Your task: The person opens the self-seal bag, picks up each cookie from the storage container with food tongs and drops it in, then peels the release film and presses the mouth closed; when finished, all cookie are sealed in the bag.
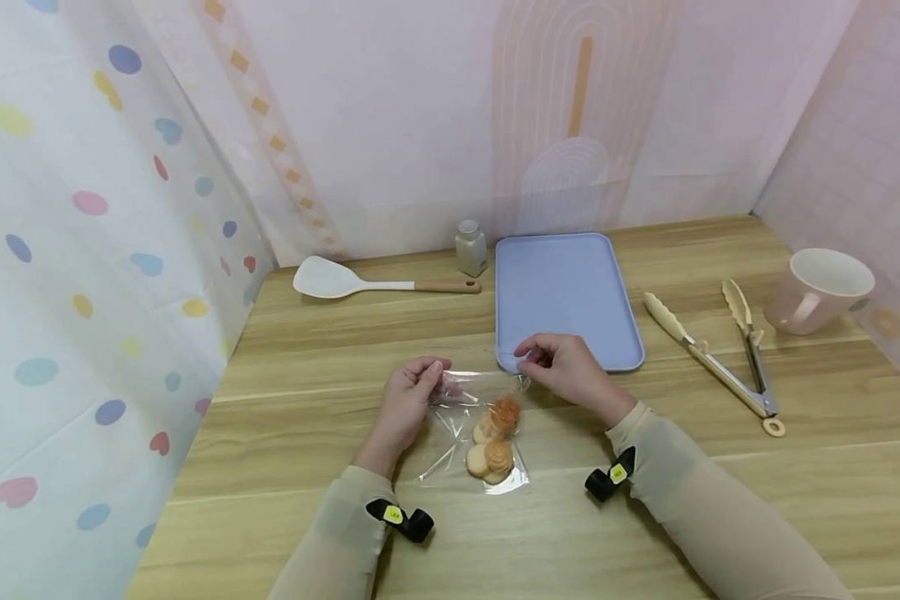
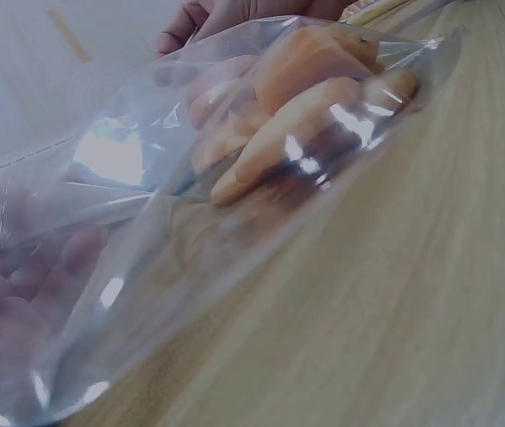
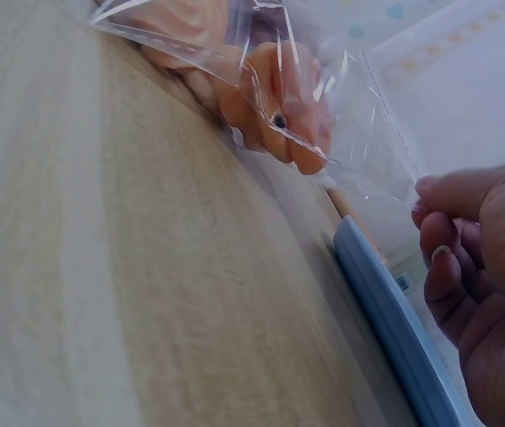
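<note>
A clear plastic bag (image 1: 450, 454) lies low over the wooden table with several cookies (image 1: 498, 456) inside. Some cookies are pale and round, others swirled, and one near the top is a deeper orange. My left hand (image 1: 408, 400) pinches the bag's upper left corner between thumb and fingers, some of which show through the film in the left wrist view. At the upper right corner, my right hand (image 1: 570, 371) pinches the film between thumb and index finger, as the right wrist view shows up close. The bag's mouth edge stretches between the two hands.
Behind the right hand lies a blue tray (image 1: 562, 292). A white spatula (image 1: 330, 279) with a wooden handle and a small jar (image 1: 471, 248) are at the back. Spread tongs (image 1: 727, 379) and a pink mug (image 1: 817, 292) stand to the right. Curtains (image 1: 390, 125) border the table.
</note>
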The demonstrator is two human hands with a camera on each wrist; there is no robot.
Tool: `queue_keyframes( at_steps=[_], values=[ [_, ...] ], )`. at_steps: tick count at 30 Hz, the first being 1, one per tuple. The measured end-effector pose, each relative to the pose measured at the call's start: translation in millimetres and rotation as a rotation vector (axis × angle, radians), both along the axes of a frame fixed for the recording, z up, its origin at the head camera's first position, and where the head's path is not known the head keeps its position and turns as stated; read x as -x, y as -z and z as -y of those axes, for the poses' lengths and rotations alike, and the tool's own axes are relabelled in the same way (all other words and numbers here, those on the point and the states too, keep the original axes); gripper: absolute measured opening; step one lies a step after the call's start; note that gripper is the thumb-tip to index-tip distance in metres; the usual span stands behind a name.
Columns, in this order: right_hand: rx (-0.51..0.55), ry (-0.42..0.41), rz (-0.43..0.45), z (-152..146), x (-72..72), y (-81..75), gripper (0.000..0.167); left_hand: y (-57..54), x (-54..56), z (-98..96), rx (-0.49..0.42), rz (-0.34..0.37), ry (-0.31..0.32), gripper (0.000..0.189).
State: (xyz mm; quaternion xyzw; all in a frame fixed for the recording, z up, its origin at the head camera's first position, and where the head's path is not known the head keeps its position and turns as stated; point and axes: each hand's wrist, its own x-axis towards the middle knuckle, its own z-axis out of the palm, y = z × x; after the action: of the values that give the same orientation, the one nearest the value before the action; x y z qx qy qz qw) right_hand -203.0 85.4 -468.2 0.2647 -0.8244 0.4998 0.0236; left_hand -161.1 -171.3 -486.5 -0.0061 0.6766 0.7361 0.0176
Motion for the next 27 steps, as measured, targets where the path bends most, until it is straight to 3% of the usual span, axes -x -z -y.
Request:
queue_keyframes(
  at_steps=[7,13,16,20,24,27],
  values=[
    [-0.014,-0.057,0.03,-2.0,-0.2,0.0,0.014,-2.6,-2.4,-1.6,-0.058,-0.038,0.02,0.022],
    [-0.087,-0.039,0.005,-1.7,-1.5,-5.8,0.015,-2.0,-2.7,-3.1,-0.022,-0.073,-0.051,0.022],
    [-0.15,0.031,-0.125,3.6,-3.6,-13.4,0.013,-2.0,-2.1,-4.4,-0.025,-0.077,-0.067,0.023],
    [-0.182,0.104,-0.385,26.3,-10.3,-25.1,0.01,-2.2,-2.0,-5.4,-0.079,-0.093,-0.041,0.028],
    [-0.175,0.027,-0.537,60.2,-20.6,-31.5,0.009,-1.8,-3.6,-5.5,-0.06,-0.148,-0.022,0.028],
    [-0.175,0.009,-0.565,78.6,-26.3,-29.9,0.011,-1.6,-6.1,-6.3,-0.026,-0.198,-0.022,0.024]
  ],
)
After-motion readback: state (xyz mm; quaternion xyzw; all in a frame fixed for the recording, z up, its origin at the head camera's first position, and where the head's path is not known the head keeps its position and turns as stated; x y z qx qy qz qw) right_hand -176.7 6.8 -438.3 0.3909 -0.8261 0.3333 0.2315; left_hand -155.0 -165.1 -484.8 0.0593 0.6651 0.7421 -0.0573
